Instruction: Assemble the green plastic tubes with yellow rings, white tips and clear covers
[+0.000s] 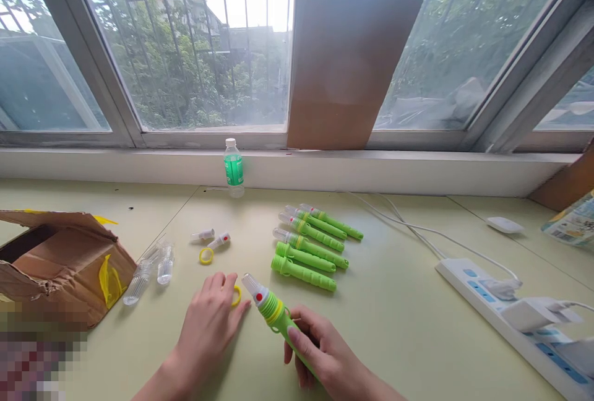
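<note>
My right hand (320, 351) is closed around a green plastic stick (278, 317), held tilted with its tip up and to the left. The stick has a white collar with a red dot, a clear cap and a yellow band. My left hand (213, 311) has its fingers and thumb around a yellow ring (236, 296) at table level, just left of the stick's tip. Beyond it lie another yellow ring (206, 256) and two white pieces with clear ends (219, 241). Several green sticks (304, 274) lie in a row; the nearest two have bare threaded ends.
At left an open cardboard box (69, 265) stands beside clear plastic tubes (166, 263). A bottle with a green label (233, 169) is upright by the window ledge. On the right, a white power strip (482, 302) holds plugs and cables, with a white flat object (505, 225) behind.
</note>
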Demonstrator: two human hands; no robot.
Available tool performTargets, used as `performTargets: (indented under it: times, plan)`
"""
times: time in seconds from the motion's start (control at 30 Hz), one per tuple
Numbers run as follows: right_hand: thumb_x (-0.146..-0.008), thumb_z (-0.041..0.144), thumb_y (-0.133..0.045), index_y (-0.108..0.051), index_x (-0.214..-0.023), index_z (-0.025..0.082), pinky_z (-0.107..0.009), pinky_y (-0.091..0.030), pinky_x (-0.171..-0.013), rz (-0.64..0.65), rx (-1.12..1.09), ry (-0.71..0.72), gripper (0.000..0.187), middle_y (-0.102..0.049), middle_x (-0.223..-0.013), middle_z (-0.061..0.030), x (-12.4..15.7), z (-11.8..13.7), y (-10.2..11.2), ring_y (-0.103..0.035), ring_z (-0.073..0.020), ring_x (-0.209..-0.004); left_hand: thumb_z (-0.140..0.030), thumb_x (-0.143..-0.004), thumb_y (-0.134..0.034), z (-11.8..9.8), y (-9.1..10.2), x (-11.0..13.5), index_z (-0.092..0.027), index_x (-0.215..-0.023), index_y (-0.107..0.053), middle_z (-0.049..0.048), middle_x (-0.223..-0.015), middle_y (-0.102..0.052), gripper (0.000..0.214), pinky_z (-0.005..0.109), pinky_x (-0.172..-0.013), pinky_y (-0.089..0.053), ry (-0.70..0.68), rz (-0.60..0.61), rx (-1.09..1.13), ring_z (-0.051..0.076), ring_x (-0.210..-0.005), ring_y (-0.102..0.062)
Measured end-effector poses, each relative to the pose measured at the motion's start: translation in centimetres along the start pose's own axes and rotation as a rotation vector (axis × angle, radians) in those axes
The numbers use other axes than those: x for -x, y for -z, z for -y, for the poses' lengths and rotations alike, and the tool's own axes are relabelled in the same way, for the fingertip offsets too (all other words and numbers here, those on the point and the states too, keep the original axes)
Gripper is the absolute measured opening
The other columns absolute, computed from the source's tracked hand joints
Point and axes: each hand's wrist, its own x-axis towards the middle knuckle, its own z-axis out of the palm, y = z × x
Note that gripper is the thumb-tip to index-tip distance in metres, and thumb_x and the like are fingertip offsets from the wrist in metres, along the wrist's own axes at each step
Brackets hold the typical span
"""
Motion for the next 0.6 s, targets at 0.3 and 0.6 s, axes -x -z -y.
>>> performTargets:
  times: [0.3, 0.6]
  plan:
    - [-0.093, 0.049, -0.044, -0.053, -0.099, 0.016, -0.018, -0.034, -0.042, 0.007, 0.007, 0.006, 0.035, -0.059, -0.074, 0.0005, 0.1, 0.0, 0.0, -0.047, -0.0052, -0.044, -0.021, -0.09, -0.039, 0.1, -0.4, 0.3, -0.022, -0.103, -0.051, 0.0036, -0.094, -0.06, 0.017, 0.033, -0.07, -0.046, -0.013, 0.018, 0.039, 0.022, -0.09, -0.058]
    - [-0.092, 0.049, -0.045, -0.053, -0.099, 0.016, -0.018, -0.033, -0.041, 0.007, 0.003, 0.003, 0.035, -0.059, -0.075, 0.0003, 0.0, 0.1, 0.1, -0.048, -0.0055, -0.044, -0.017, -0.09, -0.038, 0.0, -0.8, 0.2, -0.022, -0.1, -0.051, 0.0029, -0.084, -0.06, 0.016, 0.028, -0.058, -0.045, -0.105, -0.098, 0.054, 0.02, -0.077, -0.061]
